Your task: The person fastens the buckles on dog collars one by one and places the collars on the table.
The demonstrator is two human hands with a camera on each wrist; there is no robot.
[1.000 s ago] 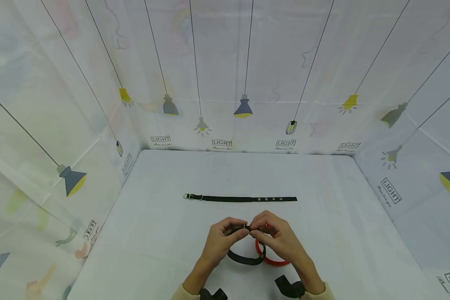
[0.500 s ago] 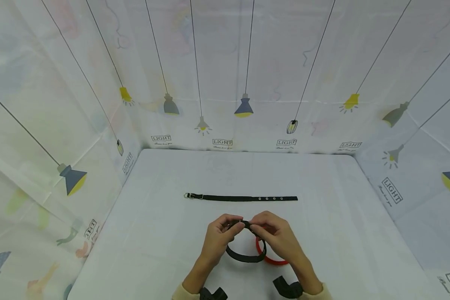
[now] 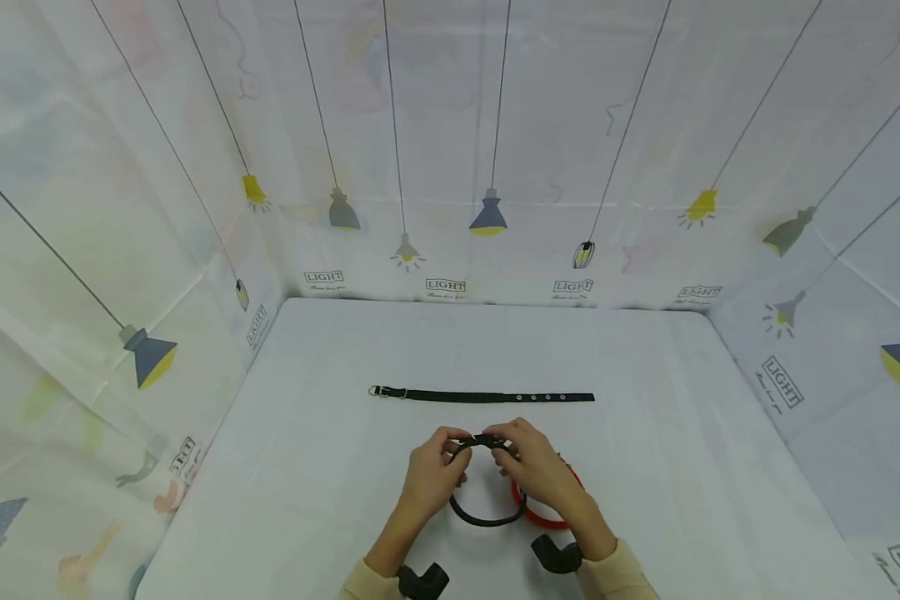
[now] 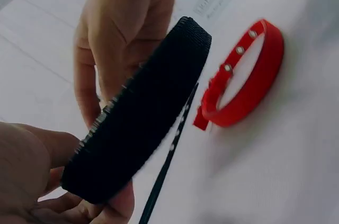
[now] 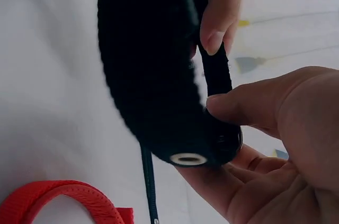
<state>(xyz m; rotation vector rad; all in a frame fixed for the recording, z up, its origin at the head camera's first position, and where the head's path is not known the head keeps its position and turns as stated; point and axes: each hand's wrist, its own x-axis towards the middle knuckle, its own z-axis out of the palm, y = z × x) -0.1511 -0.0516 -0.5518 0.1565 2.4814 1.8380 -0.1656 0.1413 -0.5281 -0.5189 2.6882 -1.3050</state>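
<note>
Both hands hold a black collar [image 3: 487, 522] bent into a loop, raised above the white table. My left hand [image 3: 429, 475] pinches the loop's far left side between thumb and fingers. On the far right side, my right hand [image 3: 534, 467] grips it near the overlapped ends. In the right wrist view a metal eyelet [image 5: 188, 159] shows on the black band, close by the right fingers. A red collar [image 4: 254, 83], looped on the table, lies partly behind the right hand in the head view.
Beyond the hands a second black collar [image 3: 457, 397] lies straight across the white table [image 3: 307, 467], its buckle to the left and its eyelets to the right. A printed curtain [image 3: 450, 125] encloses the table's back and sides.
The right hand has shifted left and slightly away, uncovering more of the red collar. The black loop has turned, and its joined far part now shows between the hands.
</note>
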